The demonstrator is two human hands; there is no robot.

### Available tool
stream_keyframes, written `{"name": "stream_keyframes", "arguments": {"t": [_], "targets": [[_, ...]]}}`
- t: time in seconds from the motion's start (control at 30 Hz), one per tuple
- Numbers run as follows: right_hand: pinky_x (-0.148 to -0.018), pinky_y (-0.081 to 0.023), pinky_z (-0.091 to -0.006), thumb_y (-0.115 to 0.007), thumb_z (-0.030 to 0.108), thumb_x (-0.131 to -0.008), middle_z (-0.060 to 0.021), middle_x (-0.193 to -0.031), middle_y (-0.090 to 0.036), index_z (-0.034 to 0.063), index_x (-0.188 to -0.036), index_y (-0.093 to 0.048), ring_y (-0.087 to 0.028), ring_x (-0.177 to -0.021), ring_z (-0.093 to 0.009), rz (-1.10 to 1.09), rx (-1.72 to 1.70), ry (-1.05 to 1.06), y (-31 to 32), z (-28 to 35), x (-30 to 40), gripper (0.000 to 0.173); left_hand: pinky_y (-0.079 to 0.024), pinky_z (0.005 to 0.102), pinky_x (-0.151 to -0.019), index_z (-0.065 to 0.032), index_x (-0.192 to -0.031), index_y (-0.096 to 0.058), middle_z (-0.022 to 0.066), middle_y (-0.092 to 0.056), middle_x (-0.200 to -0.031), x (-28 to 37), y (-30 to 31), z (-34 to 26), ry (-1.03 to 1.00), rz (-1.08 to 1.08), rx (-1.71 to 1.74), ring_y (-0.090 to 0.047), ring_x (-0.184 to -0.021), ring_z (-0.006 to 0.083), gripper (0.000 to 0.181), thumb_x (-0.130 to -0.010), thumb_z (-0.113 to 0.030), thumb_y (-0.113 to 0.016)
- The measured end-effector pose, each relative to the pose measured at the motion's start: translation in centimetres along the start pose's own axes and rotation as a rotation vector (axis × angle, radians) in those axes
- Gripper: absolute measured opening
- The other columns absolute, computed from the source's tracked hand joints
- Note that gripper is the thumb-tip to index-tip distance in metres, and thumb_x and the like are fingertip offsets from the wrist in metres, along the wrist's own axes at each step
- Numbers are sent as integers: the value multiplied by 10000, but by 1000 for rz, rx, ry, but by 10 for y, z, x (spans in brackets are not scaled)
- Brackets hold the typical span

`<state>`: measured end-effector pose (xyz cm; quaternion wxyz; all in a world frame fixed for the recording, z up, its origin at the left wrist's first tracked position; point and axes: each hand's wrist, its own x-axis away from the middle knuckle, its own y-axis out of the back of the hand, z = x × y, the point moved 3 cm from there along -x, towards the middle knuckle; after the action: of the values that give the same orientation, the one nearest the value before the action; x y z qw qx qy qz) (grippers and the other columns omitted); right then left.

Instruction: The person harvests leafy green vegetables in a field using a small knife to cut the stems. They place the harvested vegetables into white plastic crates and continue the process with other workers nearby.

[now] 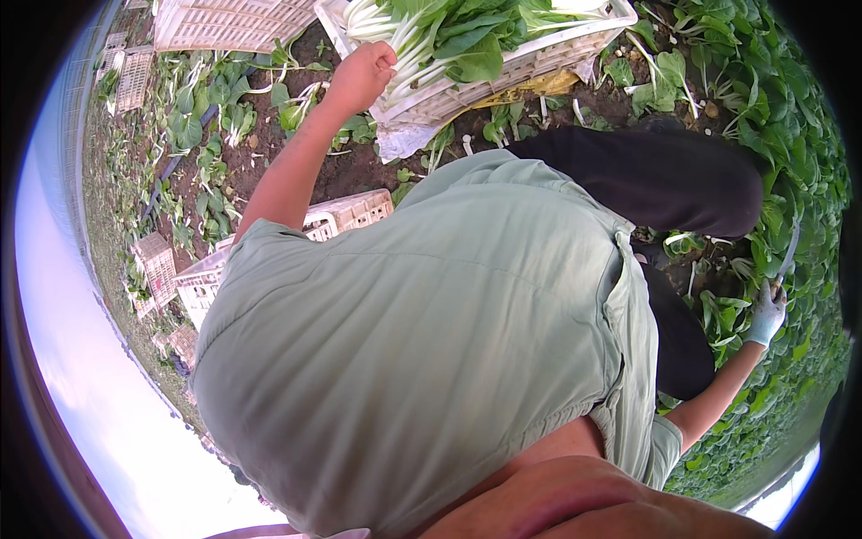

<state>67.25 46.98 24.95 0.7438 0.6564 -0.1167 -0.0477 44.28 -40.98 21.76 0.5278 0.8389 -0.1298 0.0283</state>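
Note:
My left hand (364,75), bare, is beside the near left corner of a white plastic crate (465,100) at the top. Its fingers are curled close to the white stems of leafy greens, probably pak choi (421,57), heaped in the crate. Whether a stem is between the fingers cannot be made out. On the far right, my right hand (768,313) wears a pale glove and grips the handle of a knife (791,249), whose narrow blade points up the picture, over the growing greens (808,168).
Cut greens (185,128) lie scattered on brown soil at the left. More plastic crates stand at the upper left (229,23), beside my left arm (357,210) and farther off (155,266). Yellow and white sheeting (404,140) shows under the filled crate. My bent legs (646,175) are beside the crop.

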Motion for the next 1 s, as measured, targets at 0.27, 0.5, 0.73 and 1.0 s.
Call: {"name": "stream_keyframes", "arguments": {"t": [0.27, 0.5, 0.73, 1.0], "targets": [[-775, -489, -261, -476, 23, -893, -104, -1138, -605, 38, -1174, -612, -585, -904, -155, 111, -949, -293, -24, -24, -9, 313, -496, 383, -765, -125, -923, -643, 57, -569, -908, 8, -34, -8, -496, 5, -194, -572, -898, 283, 139, -790, -84, -643], [-720, -479, -276, -507, 105, -914, -87, -1107, -607, 37, -1168, -605, -583, -891, -165, -39, -63, -19, -8, 5, -8, 281, -483, 298, -701, -80, -976, -603, 10, -651, -881, 14, -3, 23, 51, 10, 387, -601, -792, 117, 96, -896, -133, -596], [-761, -469, -267, -599, 9, -829, -69, -1036, -590, 61, -1112, -629, -586, -878, -184, -142, 336, 272, -8, 7, 7, 289, -450, 385, -945, -46, -1373, -435, 200, -550, -1287, 68, 108, 158, 586, -64, 724, -562, -1149, 304, 471, -931, -170, -542], [-472, -392, -197, -666, 276, -863, 33, -818, -593, 99, -1195, -551, -508, -552, -42, -219, -806, -664, 53, 86, 27, 393, -471, 341, -887, -56, -1428, -352, 187, -569, -1236, -87, 131, -102, -170, -417, -3, -592, -1047, 236, 543, -924, -115, -547]]}}
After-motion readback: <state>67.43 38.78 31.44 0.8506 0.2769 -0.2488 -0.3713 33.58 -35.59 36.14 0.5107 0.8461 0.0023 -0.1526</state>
